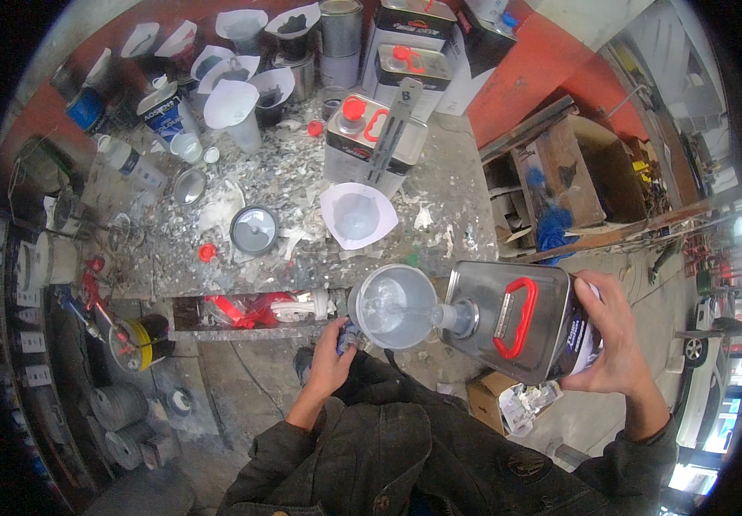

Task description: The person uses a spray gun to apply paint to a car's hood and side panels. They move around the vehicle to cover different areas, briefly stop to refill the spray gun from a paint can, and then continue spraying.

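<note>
In front of the bench, a translucent plastic cup point(380, 314) is held up with its mouth facing me. My left hand point(333, 357) is closed at the cup's lower left side, around a crumpled grey-blue piece; its grip is partly hidden. My right hand point(613, 340) grips the base end of a rectangular metal can point(496, 320) with a red handle point(515, 318). The can lies tilted on its side, its clear spout point(453, 317) over the cup's right rim. A thin stream of clear liquid seems to run into the cup.
A paint-crusted bench point(302, 262) carries a round grey lid point(254, 230), a paper strainer point(356, 215) and an upright metal can point(371, 146) with a measuring stick point(395, 129) on it. Several strainer-topped cups stand behind. Below are an open drawer point(190, 318) and a cardboard box point(490, 400).
</note>
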Motion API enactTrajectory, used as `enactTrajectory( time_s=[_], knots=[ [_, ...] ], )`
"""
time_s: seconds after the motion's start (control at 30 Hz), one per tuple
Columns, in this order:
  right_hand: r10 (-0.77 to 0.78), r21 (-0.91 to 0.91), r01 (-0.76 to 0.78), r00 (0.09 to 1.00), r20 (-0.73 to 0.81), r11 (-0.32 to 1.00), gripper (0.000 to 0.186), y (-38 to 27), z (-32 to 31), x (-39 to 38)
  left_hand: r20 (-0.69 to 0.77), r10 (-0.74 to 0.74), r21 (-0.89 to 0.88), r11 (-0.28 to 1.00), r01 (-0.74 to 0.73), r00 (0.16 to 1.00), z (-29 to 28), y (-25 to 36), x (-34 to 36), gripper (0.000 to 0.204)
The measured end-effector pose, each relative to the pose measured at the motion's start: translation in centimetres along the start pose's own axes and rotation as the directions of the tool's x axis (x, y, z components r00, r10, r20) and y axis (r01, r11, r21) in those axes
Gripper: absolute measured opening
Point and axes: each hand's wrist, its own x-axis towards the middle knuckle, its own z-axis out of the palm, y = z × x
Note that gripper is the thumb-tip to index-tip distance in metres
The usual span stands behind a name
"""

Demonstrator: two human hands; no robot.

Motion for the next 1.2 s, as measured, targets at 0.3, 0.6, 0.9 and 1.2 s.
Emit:
enactTrajectory(
  time_s=[0.3,0.6,0.9,1.2],
  knots=[
    [0.026,0.071,-0.021,0.997,-0.071,0.997,0.107,1.9,0.8,-1.5,0.024,0.009,-0.011,1.0,-0.008,1.0,0.3,-0.3,0.0,0.043],
    [0.499,0.778,-0.115,0.822,-0.275,0.617,0.124,6.9,7.7,-1.8,0.01,-0.03,-0.051,0.998,0.03,1.0,-0.8,-0.7,-2.1,0.045],
    [0.598,0.644,-0.03,0.409,-0.69,0.764,0.11,14.0,18.0,6.4,-0.256,-0.228,-0.148,0.97,0.195,0.939,-6.2,1.1,-9.3,0.029],
    [0.672,0.69,0.111,0.159,-0.723,0.715,0.106,11.8,26.5,11.9,-0.529,-0.221,-0.004,0.966,0.258,0.819,-12.8,-1.8,-14.5,0.017]
  ],
)
